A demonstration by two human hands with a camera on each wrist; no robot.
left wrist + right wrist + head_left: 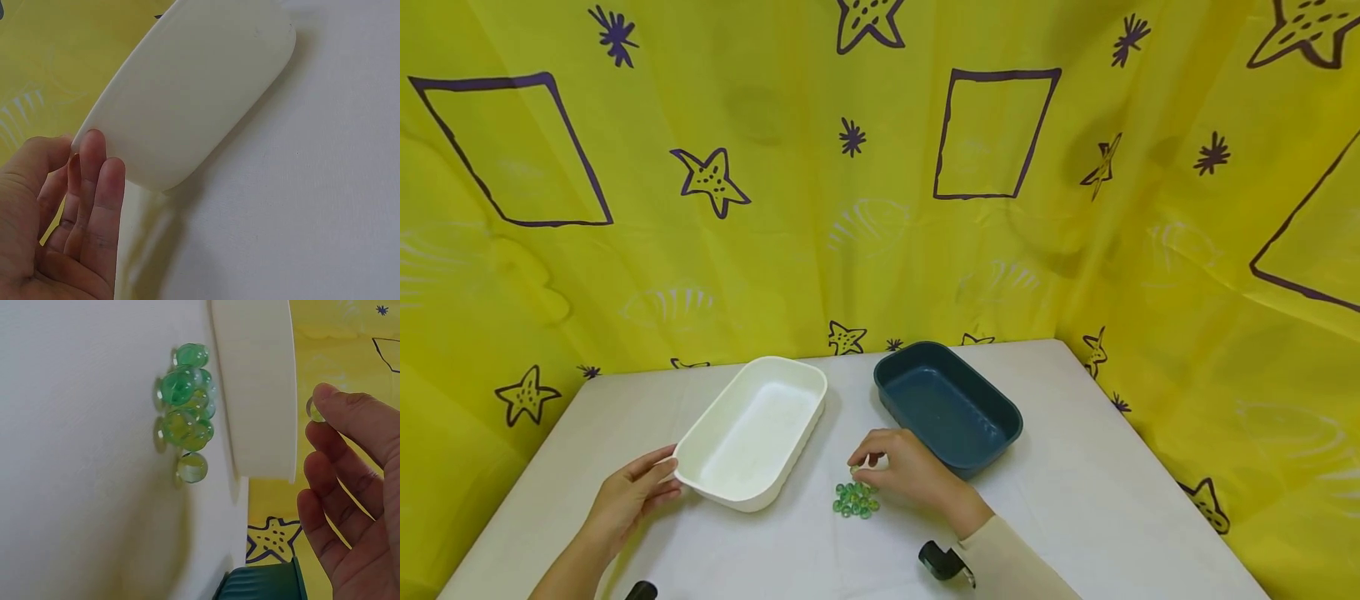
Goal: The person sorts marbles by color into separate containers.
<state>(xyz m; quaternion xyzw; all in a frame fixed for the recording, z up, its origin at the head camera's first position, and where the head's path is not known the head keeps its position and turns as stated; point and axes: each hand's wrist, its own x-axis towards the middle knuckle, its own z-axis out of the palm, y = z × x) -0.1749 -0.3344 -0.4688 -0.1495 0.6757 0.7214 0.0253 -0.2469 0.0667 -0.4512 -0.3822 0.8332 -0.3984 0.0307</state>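
Your right hand [904,471] hovers just above the near middle of the table [1097,500], its fingertips pinched together on a single marble [314,410]; the right wrist view shows that clear greenish marble caught at the tip of a finger [350,415], lifted off the cloth. Directly under and just nearer the table's near edge lies the pile of green marbles [854,499], bunched tight and touching one another.

Your left hand [628,496] rests at the near-left corner of the white tray [749,432], fingers straight and relaxed against its outer wall; in the left wrist view the fingertips [94,140] touch the tray's rounded end without curling round it.

The white tray sits left of the table's middle, angled with its far end toward the back edge. The blue tray [948,407] sits right of the middle, also angled, its near corner just behind your right hand. The two trays stand apart, the marbles between them toward the near edge.
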